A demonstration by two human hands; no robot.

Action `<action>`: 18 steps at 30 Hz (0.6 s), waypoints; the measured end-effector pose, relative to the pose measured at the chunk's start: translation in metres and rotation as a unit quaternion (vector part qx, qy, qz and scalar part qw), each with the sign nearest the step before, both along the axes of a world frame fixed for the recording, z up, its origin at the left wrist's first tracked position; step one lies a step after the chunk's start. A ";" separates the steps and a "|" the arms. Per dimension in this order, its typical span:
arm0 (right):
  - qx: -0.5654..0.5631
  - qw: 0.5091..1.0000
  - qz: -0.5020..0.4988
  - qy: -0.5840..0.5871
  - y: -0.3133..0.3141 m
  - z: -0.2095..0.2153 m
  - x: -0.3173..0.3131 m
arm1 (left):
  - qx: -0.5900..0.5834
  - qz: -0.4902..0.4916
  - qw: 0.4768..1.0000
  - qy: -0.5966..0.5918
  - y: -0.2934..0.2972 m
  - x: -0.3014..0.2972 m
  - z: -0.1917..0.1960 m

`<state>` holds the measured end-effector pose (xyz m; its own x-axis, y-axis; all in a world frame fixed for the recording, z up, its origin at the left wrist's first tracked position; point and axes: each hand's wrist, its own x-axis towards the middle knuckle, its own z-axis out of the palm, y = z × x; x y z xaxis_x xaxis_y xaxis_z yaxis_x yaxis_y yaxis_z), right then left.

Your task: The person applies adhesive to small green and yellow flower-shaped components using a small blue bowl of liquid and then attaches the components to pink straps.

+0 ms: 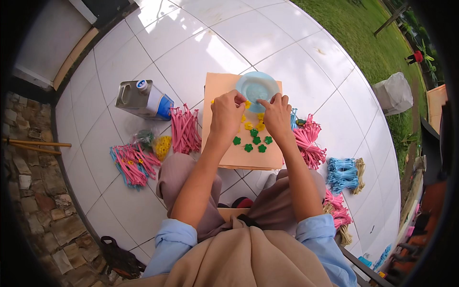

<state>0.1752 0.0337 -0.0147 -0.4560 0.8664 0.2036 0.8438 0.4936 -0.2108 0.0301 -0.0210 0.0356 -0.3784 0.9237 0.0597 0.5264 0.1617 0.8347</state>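
Note:
Between the thumb and fingers of my left hand (228, 114) is a small yellow plastic flower (247, 104). My right hand (277, 115) is at the near right rim of a translucent light-blue bowl (244, 82), its thumb stretched toward the bowl and apart from the fingers; nothing shows in it. Both hands are above a peach-coloured board (215, 150), on whose far right part the bowl stands. Several loose yellow flowers (248, 126) lie between my wrists. Closer to me, several green flowers (256, 140) are scattered on the board.
Left of the board are a metal can (143, 100), pink cord bundles (185, 129) and a bag of yellow pieces (162, 147). At right lie pink cords (311, 143) and blue cord bundles (342, 174). A white sack (394, 93) stands by the grass, beyond the tiled floor (191, 52).

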 end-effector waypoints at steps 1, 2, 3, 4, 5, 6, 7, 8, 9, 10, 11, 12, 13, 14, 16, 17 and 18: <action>-0.005 1.000 0.002 -0.002 -0.001 0.001 0.000 | 0.023 0.015 1.000 -0.011 -0.001 -0.003 0.003; -0.009 1.000 0.004 -0.004 -0.002 0.002 -0.001 | 0.024 0.018 0.999 -0.013 -0.001 -0.003 0.009; -0.008 1.000 0.006 -0.006 -0.002 0.002 0.000 | 0.028 0.027 0.998 -0.042 -0.001 -0.003 0.015; -0.023 1.000 0.008 0.018 -0.002 0.001 0.001 | 0.033 0.036 0.996 -0.071 -0.001 -0.003 0.017; -0.035 0.998 0.012 0.044 -0.003 0.007 -0.003 | 0.035 0.041 0.996 -0.071 0.000 -0.004 0.017; -0.033 0.998 0.017 0.044 -0.004 0.014 -0.007 | 0.049 0.050 0.991 -0.114 0.000 -0.005 0.018; -0.019 0.992 0.015 0.126 -0.007 0.023 -0.010 | 0.062 0.059 0.984 -0.156 0.001 -0.006 0.018; -0.004 0.978 0.012 0.206 -0.010 0.038 -0.012 | 0.066 0.063 0.983 -0.157 0.002 -0.006 0.021; -0.004 0.969 0.009 0.246 -0.014 0.051 -0.012 | 0.065 0.057 0.979 -0.182 0.002 -0.006 0.024; -0.005 0.969 0.013 0.246 -0.018 0.062 -0.013 | 0.064 0.050 0.975 -0.207 0.002 -0.006 0.026; 0.043 0.964 0.038 0.259 -0.023 0.071 -0.013 | 0.063 0.053 0.975 -0.207 0.001 -0.007 0.025; 0.090 0.956 0.063 0.272 -0.027 0.076 -0.013 | 0.064 0.052 0.971 -0.226 0.001 -0.008 0.025; 0.106 0.961 0.078 0.245 -0.030 0.078 -0.012 | 0.065 0.051 0.966 -0.244 0.001 -0.009 0.024; 0.106 0.961 0.073 0.244 -0.030 0.076 -0.011 | 0.063 0.047 0.966 -0.245 0.003 -0.008 0.024; 0.137 0.967 0.091 0.193 -0.031 0.073 -0.008 | 0.066 0.038 0.959 -0.273 0.004 -0.006 0.025; 0.141 0.970 0.087 0.178 -0.031 0.075 -0.009 | 0.065 0.037 0.959 -0.273 0.004 -0.005 0.025; 0.141 0.970 0.086 0.178 -0.031 0.075 -0.009 | 0.067 0.030 0.953 -0.293 0.004 -0.005 0.024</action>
